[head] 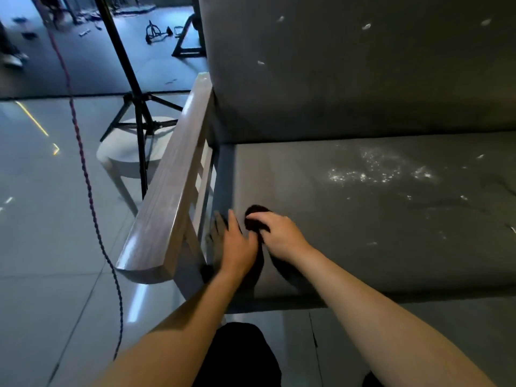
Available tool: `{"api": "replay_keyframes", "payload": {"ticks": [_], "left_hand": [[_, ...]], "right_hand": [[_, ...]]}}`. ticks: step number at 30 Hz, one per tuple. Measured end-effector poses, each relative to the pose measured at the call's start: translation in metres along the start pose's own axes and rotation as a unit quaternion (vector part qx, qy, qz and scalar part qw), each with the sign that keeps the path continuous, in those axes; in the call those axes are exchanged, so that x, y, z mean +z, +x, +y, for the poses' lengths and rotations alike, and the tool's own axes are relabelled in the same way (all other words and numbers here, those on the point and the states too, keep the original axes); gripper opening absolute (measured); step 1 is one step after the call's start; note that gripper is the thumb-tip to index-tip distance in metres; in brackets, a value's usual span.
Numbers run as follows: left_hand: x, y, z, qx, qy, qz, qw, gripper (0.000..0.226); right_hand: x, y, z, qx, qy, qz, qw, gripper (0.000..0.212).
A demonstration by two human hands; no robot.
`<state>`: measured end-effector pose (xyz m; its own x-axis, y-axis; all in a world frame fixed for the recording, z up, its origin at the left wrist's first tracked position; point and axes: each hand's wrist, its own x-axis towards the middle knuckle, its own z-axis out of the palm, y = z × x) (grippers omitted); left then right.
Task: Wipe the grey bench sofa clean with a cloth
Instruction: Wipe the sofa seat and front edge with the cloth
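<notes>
Right hand point(282, 236) has the dark cloth point(255, 216) bunched in curled fingers at the front left corner of the sofa point(363, 247), next to the armrest point(167, 196). Left hand point(237, 247) lies flat beside it, fingers straight, probably bracing. The white crumbs point(377, 171) further back look untouched.

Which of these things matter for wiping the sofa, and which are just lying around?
For the job: dark cloth, right hand gripping it, left hand, grey bench sofa, white specks on its seat.
Lying about: tripod stand, white stool, braided cable.
</notes>
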<state>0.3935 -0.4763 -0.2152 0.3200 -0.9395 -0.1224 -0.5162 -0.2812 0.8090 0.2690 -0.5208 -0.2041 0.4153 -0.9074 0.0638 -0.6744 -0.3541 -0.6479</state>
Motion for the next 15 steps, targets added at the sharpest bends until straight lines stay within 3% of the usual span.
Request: {"api": "replay_keyframes", "payload": {"ticks": [3,10,15], "left_hand": [[0.004,0.006,-0.01,-0.017,-0.011,0.043,0.999,0.063],[0.0,0.004,-0.01,-0.073,-0.07,0.087,0.991,0.062],[0.008,0.004,-0.003,-0.044,-0.018,0.084,0.995,0.053]], "right_hand": [[0.0,0.021,0.007,-0.058,-0.047,-0.053,0.996,0.05],[-0.029,0.068,0.047,0.073,-0.033,0.046,0.996,0.053],[-0.004,0.051,0.008,-0.041,0.0,-0.043,0.998,0.04]]}}
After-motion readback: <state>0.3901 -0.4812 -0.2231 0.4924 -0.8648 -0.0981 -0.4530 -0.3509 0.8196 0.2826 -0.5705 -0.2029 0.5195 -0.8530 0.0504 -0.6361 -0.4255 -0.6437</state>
